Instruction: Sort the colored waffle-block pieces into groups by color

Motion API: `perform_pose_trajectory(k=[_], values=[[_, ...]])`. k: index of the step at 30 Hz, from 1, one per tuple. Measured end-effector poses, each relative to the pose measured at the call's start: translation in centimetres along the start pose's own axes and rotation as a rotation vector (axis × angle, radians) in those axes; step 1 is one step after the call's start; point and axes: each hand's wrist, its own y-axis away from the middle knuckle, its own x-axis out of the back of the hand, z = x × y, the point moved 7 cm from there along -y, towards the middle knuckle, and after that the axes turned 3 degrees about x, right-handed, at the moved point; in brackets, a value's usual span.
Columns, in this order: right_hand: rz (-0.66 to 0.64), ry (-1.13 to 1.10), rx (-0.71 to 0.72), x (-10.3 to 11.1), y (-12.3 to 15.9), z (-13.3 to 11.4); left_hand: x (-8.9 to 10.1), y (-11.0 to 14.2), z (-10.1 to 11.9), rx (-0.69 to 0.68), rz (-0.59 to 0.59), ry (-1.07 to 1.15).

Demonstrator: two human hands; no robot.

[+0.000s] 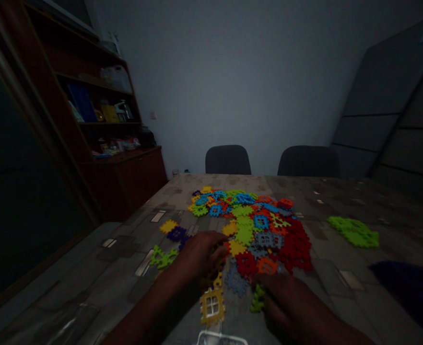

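Observation:
My left hand (200,256) reaches over the near part of a heap of toothed plastic building pieces, its fingers curled down. What lies under its fingertips is hidden; a yellow window piece (212,305) sits just below it. My right hand (287,299) is closed around the edge of a lime green building piece (257,299). Between the hands lie a grey piece (236,281) and a red piece (246,265). An orange piece (266,265) is just beyond my right fingers. Left of my left hand are a lime green triangular piece (161,257) and a purple piece (176,234).
Joined lime green pieces (353,232) lie on the table (125,282) at the right. A dark blue fabric-like item (409,290) is at the right edge. Two dark chairs (228,159) stand behind the table, with a wooden shelf unit (121,167) at the left.

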Motion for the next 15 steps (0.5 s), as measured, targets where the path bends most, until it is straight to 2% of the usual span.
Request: perform_pose_trajectory(k=[4,7,11,13,15], values=[[0.008,-0.034,-0.01,2.5,0.2,1.4,-1.3,0.6,2.6,-0.091,-0.076,0.04],[0.038,-0.018,-0.014,2.8,1.1,2.8,-2.6,1.5,4.9,-0.185,-0.125,0.105],[-0.001,0.03,-0.018,-0.5,2.8,4.5,-5.4,2.6,6.8,-0.274,-0.225,0.123],[-0.023,0.028,0.012,-2.5,3.5,4.9,-6.8,2.9,7.2,-0.296,-0.28,0.112],[-0.013,0.007,0.034,-3.6,3.8,5.2,-7.7,3.0,7.2,-0.289,-0.318,0.078]])
